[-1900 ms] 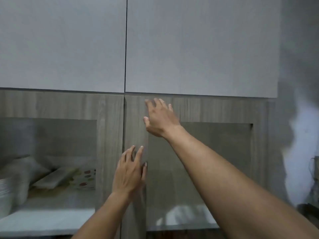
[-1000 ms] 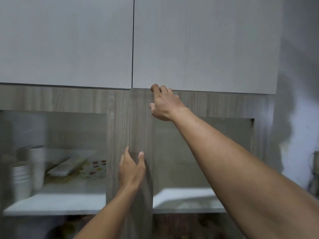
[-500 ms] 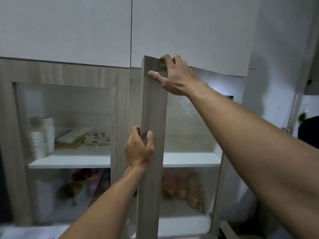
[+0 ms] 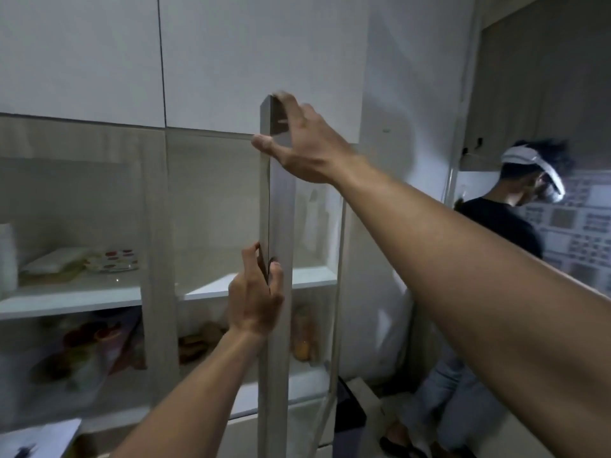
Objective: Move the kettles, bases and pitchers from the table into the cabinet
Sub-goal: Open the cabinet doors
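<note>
On the far left, behind the shut glass door, a white shelf (image 4: 66, 297) holds a spotted plate (image 4: 114, 261) and a flat pale box (image 4: 53, 262) just beside it. Under that shelf sit some blurry colored things, too fuzzy to name.

The cabinet (image 4: 155, 226) is tall, with white doors on top. Its right door (image 4: 276, 226) is swung out, so only its thin edge faces the camera. The door stands straight up and down, long from top to bottom.

The left hand (image 4: 256, 300) holds the door's edge about halfway up. Its fingers curl around the edge, with the thumb on one side and the other fingers on the other side.

The right hand (image 4: 304, 145) holds the top corner of the same door. Its fingers go over the top and the thumb presses the near edge.

The shelf behind the open door looks bare and white.

On the far right, another person (image 4: 496, 226) in a dark shirt stands well apart, wearing a white headset.
</note>
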Demonstrator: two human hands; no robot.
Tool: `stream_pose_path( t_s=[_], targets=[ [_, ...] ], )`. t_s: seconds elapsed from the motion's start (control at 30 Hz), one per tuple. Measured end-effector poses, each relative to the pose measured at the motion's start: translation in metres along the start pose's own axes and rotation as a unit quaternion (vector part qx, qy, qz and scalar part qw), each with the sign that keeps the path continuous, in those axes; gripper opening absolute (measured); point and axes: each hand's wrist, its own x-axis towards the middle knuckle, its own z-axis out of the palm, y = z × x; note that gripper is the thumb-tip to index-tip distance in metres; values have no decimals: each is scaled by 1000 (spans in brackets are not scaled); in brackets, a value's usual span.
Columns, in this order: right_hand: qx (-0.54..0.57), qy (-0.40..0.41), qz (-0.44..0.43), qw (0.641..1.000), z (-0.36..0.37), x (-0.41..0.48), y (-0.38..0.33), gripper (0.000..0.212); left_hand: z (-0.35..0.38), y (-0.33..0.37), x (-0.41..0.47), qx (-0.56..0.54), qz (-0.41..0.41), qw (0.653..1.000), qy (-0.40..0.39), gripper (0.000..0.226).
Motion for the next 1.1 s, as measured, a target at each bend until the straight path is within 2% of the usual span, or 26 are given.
stream_pose_path(
  t_s=[0.17,0.23,0.33,0.43,0.53,0.67,0.9,1.1],
  targets=[
    [-52,67,-20,996,-55,-39,29,64,23,57,-32,-5,79,996,-45,37],
    [-82,69,-18,994,-77,-57,46,56,37,80,-39,-22,99,992,-72,41],
    [-147,63,-4,987,-104,-79,68,50,60,108,-42,-27,124,985,-119,66],
    [-210,55,25,976,-133,-101,94,53,92,134,-46,-59,150,968,-190,89],
    [-284,30,56,957,-158,-120,120,55,125,157,-49,-90,169,954,-230,99],
    [-357,-27,114,927,-185,-138,152,60,171,191,-52,-77,188,945,-257,109],
    [-391,-74,207,894,-208,-157,207,63,248,246,-65,-70,155,937,-305,116],
    [-387,-66,230,891,-212,-163,254,66,290,269,-69,-74,139,935,-319,117]
  ],
)
